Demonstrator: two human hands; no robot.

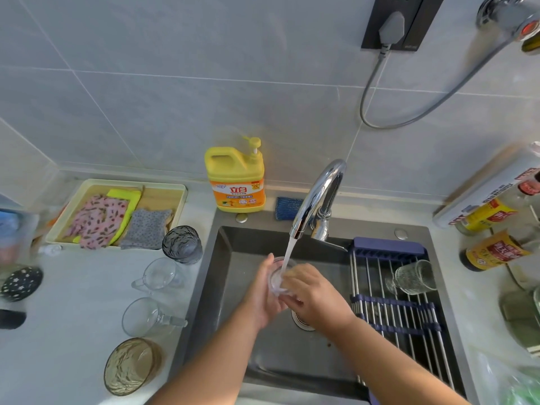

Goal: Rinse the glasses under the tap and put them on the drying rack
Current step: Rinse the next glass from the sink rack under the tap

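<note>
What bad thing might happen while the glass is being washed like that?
The small clear glass is wet under the running tap, held between the left hand and right hand, so it might slip into the steel sink and crack. Four glasses wait by the sink's edge, and the amber glass sits close to the left forearm, which might knock it.

left hand [267, 290] cupped, gripping | right hand [314, 293] curled over, fingers bent
</note>
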